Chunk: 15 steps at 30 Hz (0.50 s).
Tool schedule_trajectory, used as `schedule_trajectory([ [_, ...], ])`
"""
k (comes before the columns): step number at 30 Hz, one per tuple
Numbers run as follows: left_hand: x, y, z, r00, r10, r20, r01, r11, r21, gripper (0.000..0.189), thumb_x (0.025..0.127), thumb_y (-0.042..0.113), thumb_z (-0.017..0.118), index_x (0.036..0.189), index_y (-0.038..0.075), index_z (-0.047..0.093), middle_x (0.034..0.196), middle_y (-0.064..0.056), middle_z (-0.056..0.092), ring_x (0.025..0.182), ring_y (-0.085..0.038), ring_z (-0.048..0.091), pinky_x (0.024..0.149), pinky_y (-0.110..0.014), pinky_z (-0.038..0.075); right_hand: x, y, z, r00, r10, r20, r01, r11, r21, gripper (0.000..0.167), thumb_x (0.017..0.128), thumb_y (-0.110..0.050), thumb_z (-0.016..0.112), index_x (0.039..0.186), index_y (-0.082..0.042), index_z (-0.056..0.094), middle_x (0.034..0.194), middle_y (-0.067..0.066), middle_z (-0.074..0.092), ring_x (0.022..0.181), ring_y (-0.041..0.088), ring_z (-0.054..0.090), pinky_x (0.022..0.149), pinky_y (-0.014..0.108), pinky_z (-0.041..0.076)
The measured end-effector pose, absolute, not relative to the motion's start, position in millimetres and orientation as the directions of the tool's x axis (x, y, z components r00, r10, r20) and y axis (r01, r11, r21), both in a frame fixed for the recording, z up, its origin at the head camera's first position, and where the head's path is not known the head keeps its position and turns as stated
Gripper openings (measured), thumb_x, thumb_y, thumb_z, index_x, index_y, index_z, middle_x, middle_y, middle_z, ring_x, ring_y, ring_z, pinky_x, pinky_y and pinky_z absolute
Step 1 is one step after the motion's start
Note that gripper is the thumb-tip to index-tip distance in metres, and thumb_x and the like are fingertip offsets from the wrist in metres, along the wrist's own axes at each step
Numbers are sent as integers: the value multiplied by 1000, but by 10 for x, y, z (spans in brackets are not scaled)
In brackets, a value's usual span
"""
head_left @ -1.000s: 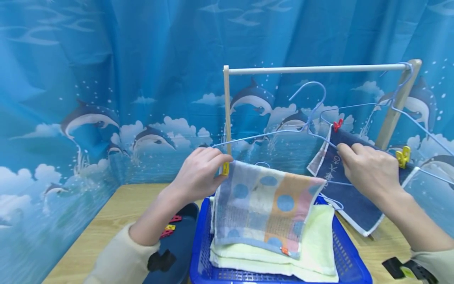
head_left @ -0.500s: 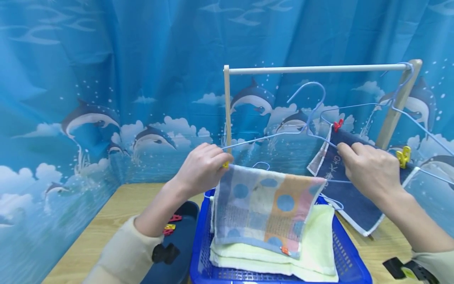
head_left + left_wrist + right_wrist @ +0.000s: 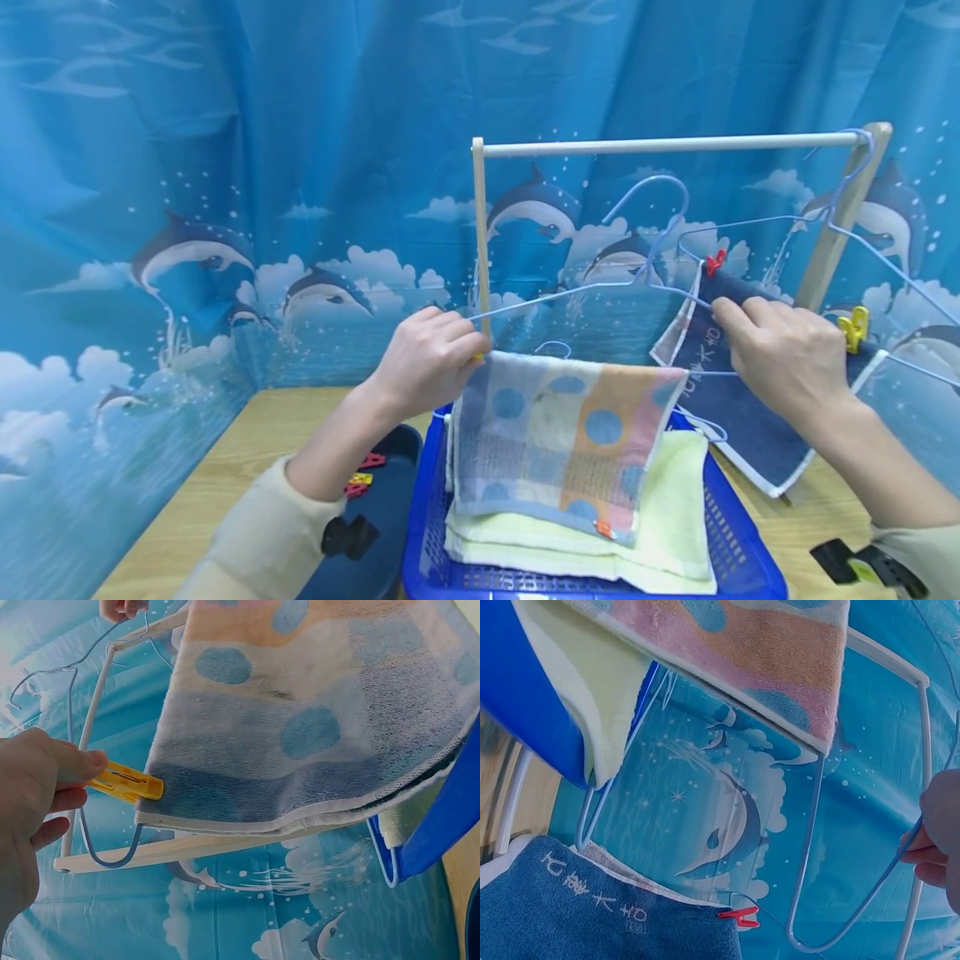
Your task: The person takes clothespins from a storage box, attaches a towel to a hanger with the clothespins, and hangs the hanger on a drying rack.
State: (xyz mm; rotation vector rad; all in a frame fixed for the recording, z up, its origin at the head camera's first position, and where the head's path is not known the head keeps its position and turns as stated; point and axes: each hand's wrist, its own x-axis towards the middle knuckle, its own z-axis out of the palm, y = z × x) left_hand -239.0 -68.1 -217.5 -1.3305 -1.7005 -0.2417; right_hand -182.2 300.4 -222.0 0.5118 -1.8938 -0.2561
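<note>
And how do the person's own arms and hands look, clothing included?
The left hand and right hand are ungloved. The left sleeve and right sleeve are plain cream, ending on the forearms. By the cuffs sit a left device and right device, both black; the right one shows a yellow-green patch.

The left forearm [image 3: 326,454] is slanted upward and inward, bare beyond a pale left sleeve [image 3: 258,533]. The left grip [image 3: 432,360] is pinched, its thumb [image 3: 79,761] stretched forward in the left wrist view, with curled fingers [image 3: 67,799] seen beneath it. The right forearm [image 3: 885,458], also bare beyond the right sleeve [image 3: 922,554], is slanted likewise. At nearly the same height in the head view, the right grip [image 3: 783,350] is held with its back turned to the camera and its fingers curled; only part of it is shown in the right wrist view
</note>
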Motion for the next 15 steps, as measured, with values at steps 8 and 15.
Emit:
schedule_trajectory([
  [8, -2398, -681, -2231, 30, 676, 736, 807, 418, -417, 9, 71, 4, 75, 73, 8, 68, 69, -1, 64, 63, -15, 61, 56, -24, 44, -1837, 2999, -2204, -273, -482, 832, -214, 874, 436, 34, 93, -10, 27, 88, -1, 60, 56, 14, 48, 37, 23, 35, 34, 28, 22],
  [15, -2395, -686, -2251, 33, 690, 723, 785, 430, -446, 6, 73, 6, 74, 74, 9, 68, 70, -1, 64, 66, -16, 61, 57, -25, 45, -1865, 2990, -2217, -227, -467, 854, -229, 878, 420, 29, 91, -7, 32, 87, -3, 60, 55, 12, 47, 36, 23, 34, 33, 30, 20],
])
